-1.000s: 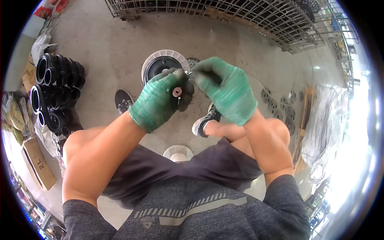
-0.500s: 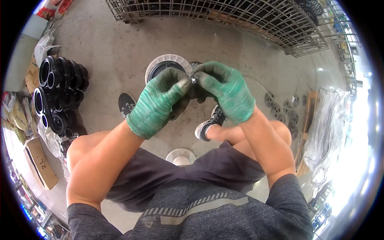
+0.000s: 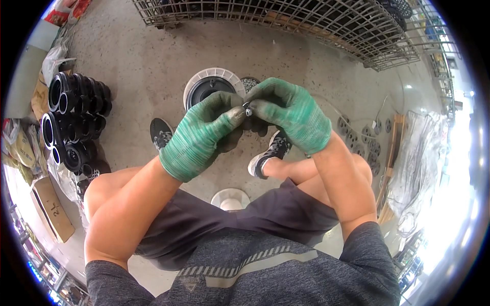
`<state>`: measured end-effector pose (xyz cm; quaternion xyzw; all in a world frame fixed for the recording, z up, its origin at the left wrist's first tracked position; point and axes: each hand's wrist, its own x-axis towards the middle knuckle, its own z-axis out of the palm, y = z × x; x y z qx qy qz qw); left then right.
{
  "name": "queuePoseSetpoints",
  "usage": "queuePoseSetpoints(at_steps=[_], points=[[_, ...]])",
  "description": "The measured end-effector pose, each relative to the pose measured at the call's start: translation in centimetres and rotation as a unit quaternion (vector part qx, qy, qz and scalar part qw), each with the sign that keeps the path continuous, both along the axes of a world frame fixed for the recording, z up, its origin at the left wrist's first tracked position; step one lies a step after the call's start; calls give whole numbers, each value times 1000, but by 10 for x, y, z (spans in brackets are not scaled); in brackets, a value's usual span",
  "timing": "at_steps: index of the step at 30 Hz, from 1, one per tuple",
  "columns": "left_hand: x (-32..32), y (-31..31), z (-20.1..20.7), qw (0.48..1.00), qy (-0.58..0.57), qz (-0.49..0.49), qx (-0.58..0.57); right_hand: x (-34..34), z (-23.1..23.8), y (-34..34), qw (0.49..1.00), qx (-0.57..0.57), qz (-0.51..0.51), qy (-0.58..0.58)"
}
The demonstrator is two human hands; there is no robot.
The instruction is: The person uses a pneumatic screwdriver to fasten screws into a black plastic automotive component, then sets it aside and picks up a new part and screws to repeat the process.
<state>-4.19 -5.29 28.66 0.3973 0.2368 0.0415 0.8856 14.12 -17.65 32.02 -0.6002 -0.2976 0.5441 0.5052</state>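
Both my hands wear green knit gloves with dark, grimy fingers. They meet in front of me, above the floor. My left hand (image 3: 201, 132) is closed, its thumb and fingers pinching a small bolt-like metal piece (image 3: 248, 111) with a dark ring at its top. From the other side my right hand (image 3: 293, 115) pinches the same piece, thumb pressed close. Only its shiny end shows; the fingers cover the rest. Just beyond my left hand, a round black part (image 3: 198, 93) rests on a white bucket-like stand (image 3: 190, 81), partly hidden by the glove.
Stacked black ring-shaped housings (image 3: 76, 94) stand on the floor at left, near a cardboard box (image 3: 52, 209). A wire cage (image 3: 316, 25) spans the far side. Several dark perforated discs (image 3: 352, 138), a wooden strip (image 3: 393, 163) and plastic sheeting (image 3: 421, 158) lie at right.
Both hands have come slightly nearer to me, with the small metal piece still between them. More of the black part on the white stand now shows.
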Motion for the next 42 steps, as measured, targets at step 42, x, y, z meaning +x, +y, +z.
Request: queuePoseSetpoints(at_steps=[42], points=[[2,2,9,991,55,32,120,-21,-9,4,994,-18,-106,-28]])
